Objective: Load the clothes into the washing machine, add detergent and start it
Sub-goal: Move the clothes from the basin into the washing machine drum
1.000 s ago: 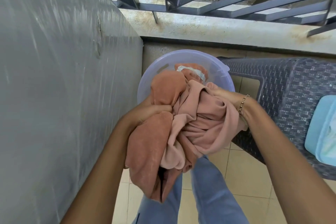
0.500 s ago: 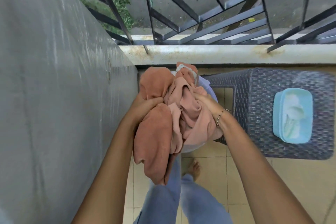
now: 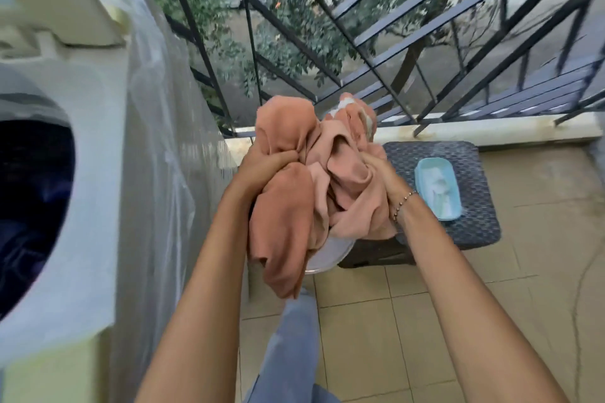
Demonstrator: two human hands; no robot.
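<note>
A bundle of orange and pink clothes point(image 3: 314, 180) is held up in front of me, above floor level. My left hand point(image 3: 262, 163) grips its left side and my right hand point(image 3: 383, 173) grips its right side. Part of a pale plastic basin point(image 3: 330, 255) shows under the hanging cloth. The top-loading washing machine point(image 3: 98, 147) stands at the left with its lid up; its dark drum opening point(image 3: 29, 206) holds dark clothes. A light blue tub point(image 3: 438, 188) rests on a woven stool at the right.
The dark woven stool point(image 3: 471, 219) stands against the low balcony wall. A black metal railing point(image 3: 376, 52) runs across the back. A clear plastic cover point(image 3: 163, 157) drapes the machine's side. My legs in blue jeans point(image 3: 291, 343) are below, on beige floor tiles.
The clothes bundle has been lifted out of the basin and raised. My view has swung up and left, bringing the washing machine's open top into sight.
</note>
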